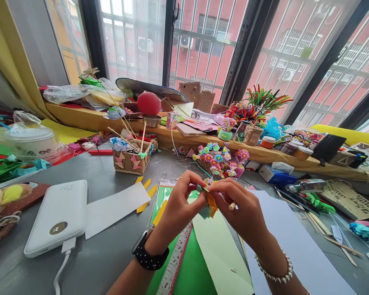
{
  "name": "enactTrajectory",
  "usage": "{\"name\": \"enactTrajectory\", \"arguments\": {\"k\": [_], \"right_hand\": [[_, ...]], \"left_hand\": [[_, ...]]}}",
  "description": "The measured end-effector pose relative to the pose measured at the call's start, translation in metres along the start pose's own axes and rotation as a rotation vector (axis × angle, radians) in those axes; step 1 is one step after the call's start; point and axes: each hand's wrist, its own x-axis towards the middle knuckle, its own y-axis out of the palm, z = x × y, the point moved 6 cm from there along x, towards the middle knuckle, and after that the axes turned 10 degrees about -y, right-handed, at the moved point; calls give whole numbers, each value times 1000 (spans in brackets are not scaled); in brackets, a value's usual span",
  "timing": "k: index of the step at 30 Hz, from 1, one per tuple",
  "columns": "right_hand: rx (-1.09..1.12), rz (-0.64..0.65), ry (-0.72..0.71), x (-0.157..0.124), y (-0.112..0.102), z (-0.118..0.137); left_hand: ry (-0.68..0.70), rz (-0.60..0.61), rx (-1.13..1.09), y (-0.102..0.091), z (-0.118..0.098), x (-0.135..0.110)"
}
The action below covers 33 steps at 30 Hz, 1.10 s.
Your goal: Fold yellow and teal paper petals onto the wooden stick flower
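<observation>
Fingers of left hand and right hand pinched from both sides on a small paper flower in teal, orange and beige, held up off the table at mid-frame, above the seam between a green sheet and a pale green sheet. Short end of a wooden stick poking out beside the right thumb. Open room mostly to the left: bare grey table between the left forearm and a white power bank with its cable, and a white paper lying flat with one corner toward the hands. Yellow strips just past that corner. Ruler flat along the edge of the green sheet, beside the left wrist. Large white sheet under the right forearm, its long edge running diagonally away. Tighter ahead: a bunch of paper blossoms near, just beyond the fingertips, and a cardboard basket further left with thin sticks leaning out. Crowded window ledge closing the far side. Both forearms in from the bottom edge, converging, wrists bent inward, palms roughly facing; black watch on the left wrist, bead bracelet on the right.
</observation>
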Motion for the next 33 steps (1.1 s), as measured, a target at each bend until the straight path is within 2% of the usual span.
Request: {"name": "enactTrajectory", "arguments": {"k": [5,8,13,17,27,33], "right_hand": [[-17,-57,13,0,-7,2],[-29,-85,53,-1,-9,1],[1,16,152,0,-5,-6],[58,106,224,-1,0,-13],[32,168,312,-3,-1,-15],[19,196,330,-5,1,-18]], "left_hand": [[5,38,-70,-1,0,0],[-22,18,-102,-4,3,1],[-70,2,-69,-4,8,3],[-36,-15,66,-1,7,3],[94,-38,350,2,0,-1],[93,-11,379,5,3,-1]]}}
